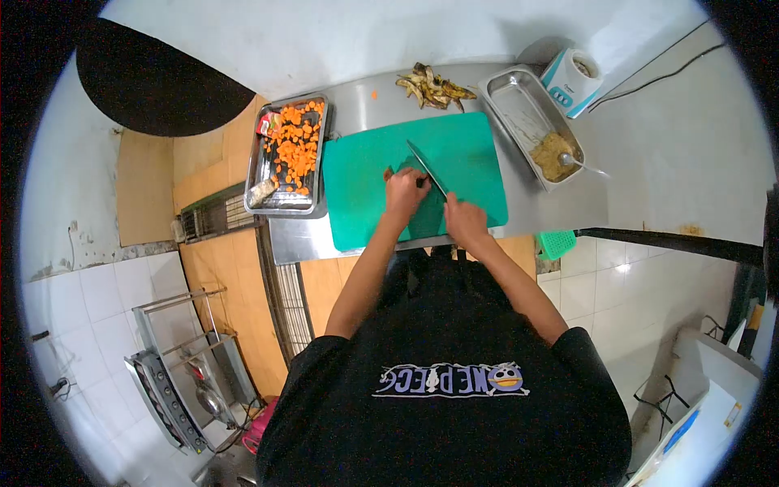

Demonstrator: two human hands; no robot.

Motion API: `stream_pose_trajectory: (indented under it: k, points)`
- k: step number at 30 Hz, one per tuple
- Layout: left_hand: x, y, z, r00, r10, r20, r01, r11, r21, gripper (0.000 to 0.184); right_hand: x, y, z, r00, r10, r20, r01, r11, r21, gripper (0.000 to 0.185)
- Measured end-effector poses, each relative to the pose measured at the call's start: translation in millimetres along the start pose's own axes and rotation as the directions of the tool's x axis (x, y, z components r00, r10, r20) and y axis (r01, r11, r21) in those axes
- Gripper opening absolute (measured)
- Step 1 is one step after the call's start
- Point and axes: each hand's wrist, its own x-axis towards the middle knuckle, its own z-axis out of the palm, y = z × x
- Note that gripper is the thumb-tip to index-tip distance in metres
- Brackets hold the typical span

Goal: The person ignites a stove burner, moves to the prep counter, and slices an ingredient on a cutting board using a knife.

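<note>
A knife (423, 166) is in my right hand (465, 221), fingers wrapped around its handle. Its blade slants up and to the left over the green cutting board (357, 213). Just left of the blade, my left hand (406, 193) is closed and pressed down near the middle of the board. A small reddish-brown piece (388, 174) shows at the edge of its fingers, and a dark bit shows by the knuckles on the blade side. What these pieces are I cannot make out, as the hand covers most of them.
Left of the board, a metal tray (321, 122) holds orange carrot pieces (296, 150). Brownish peels (434, 88) lie behind the board. On the right stand a metal pan (511, 105) with tan mash (553, 156) and a spoon, a white-and-blue appliance (571, 81) and a green basket (557, 243).
</note>
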Motion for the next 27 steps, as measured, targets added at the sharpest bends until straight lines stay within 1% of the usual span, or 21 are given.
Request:
stream_pose_trajectory:
  k: [2,6,8,12,14,18,20,21,23,24,26,27]
  points:
    - [-2,3,-4,0.999,0.018,-0.028,-0.019,1.0,-0.021,0.012,0,0,-5,1.0,0.007,0.029,-0.009,0.997,0.077,0.022]
    - [-8,1,0,0.997,0.027,-0.067,-0.031,0.998,-0.057,0.011,1,0,-9,0.999,0.011,0.032,-0.014,0.994,0.109,0.022]
    - [-10,-1,3,0.997,0.0,-0.079,-0.011,0.991,-0.134,0.009,4,2,-6,0.999,0.014,0.041,-0.019,0.993,0.115,0.024]
    - [-10,5,-5,0.996,0.024,-0.084,-0.03,0.997,-0.072,0.009,5,2,-4,0.997,0.007,0.071,-0.015,0.994,0.113,0.024]
    - [-9,8,-10,0.997,0.039,-0.064,-0.043,0.997,-0.065,0.009,4,3,3,1.0,-0.014,0.006,0.013,0.993,0.115,0.023]
    - [-5,11,-15,0.999,0.026,-0.046,-0.031,0.991,-0.128,0.009,4,1,3,0.999,-0.018,0.032,0.015,0.993,0.116,0.024]
    - [-5,14,-16,0.998,0.012,-0.058,-0.019,0.993,-0.114,0.009,2,4,14,0.998,-0.037,-0.054,0.04,0.997,0.062,0.025]
    - [-8,11,-14,0.999,0.008,-0.046,-0.013,0.994,-0.113,0.009,1,2,12,0.999,-0.03,-0.044,0.033,0.997,0.068,0.025]
    - [-3,7,-9,0.999,-0.048,0.014,0.05,0.989,-0.14,0.009,7,2,1,0.999,-0.039,0.014,0.038,0.998,0.055,0.025]
    - [-1,4,-5,0.999,-0.038,0.009,0.039,0.989,-0.141,0.009,10,3,-1,0.999,-0.036,0.003,0.036,0.998,0.053,0.025]
    - [-3,-3,0,0.999,0.009,-0.044,-0.014,0.993,-0.116,0.008,11,3,-3,0.994,-0.005,0.109,0.001,1.0,0.029,0.024]
    - [-3,-2,0,0.999,0.017,-0.043,-0.022,0.993,-0.113,0.008,10,3,-4,0.995,0.0,0.102,-0.003,0.999,0.033,0.024]
